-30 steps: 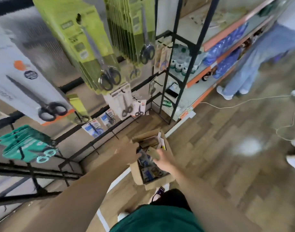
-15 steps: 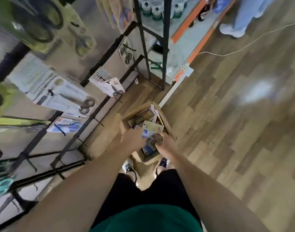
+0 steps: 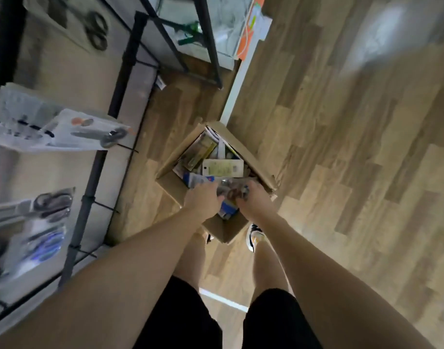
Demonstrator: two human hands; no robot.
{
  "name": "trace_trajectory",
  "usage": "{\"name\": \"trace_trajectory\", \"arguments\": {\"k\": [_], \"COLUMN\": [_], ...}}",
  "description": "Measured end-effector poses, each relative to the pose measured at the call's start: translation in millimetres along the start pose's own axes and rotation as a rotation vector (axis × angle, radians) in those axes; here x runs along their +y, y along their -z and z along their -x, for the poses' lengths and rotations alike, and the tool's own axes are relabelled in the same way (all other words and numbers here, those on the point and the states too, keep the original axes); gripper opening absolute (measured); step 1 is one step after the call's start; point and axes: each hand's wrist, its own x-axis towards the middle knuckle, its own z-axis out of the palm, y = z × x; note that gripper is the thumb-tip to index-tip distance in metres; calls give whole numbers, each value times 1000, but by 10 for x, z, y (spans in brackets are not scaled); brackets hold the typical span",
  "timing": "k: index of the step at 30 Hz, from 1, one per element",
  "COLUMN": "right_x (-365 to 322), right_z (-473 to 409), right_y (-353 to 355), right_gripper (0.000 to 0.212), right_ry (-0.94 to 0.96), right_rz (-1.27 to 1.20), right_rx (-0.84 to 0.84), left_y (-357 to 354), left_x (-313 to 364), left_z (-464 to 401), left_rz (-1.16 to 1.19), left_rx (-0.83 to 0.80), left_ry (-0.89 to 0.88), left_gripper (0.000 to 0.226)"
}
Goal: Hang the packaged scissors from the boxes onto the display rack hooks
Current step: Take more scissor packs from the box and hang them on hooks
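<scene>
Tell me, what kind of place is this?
Probably a shop. Packaged scissors hang on a black display rack, and a cardboard box of more packs sits on the wooden floor.

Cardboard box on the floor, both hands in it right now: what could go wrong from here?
1. Both hands, left hand and right hand, grip the same cluster of packaged scissors; lifting may drag several tangled packs out and spill them on the floor.
2. The cardboard box sits right against the feet, so a step toward the display rack could kick or tip it.
3. The picture is blurred, so which pack is held is unclear.
</scene>
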Motion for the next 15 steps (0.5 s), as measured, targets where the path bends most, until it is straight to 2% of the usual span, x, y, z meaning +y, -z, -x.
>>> {"name": "trace_trajectory", "arguments": {"k": [2,6,11,15], "right_x": [69,220,439,544], "right_z": [-428,-1152,-1832,-2266], "right_y": [-284,-841,-1386,-1663], "right_gripper": [42,45,50,53], "right_ry": [7,-13,-72,-66], "right_rz": [-14,-64,-178,-144], "right_rx": [-25,-43,19,51], "left_y": [-184,-548,-971,-1229], "left_x": [-205,-562,-930,-1136], "left_z": [-423,-1243,-1974,-2360], "left_rz": [-7,-79,-136,-147], "left_rx": [-3,2,5,87], "left_ry": [18,33,-1,-62], "left_gripper": [33,47,34,32]}}
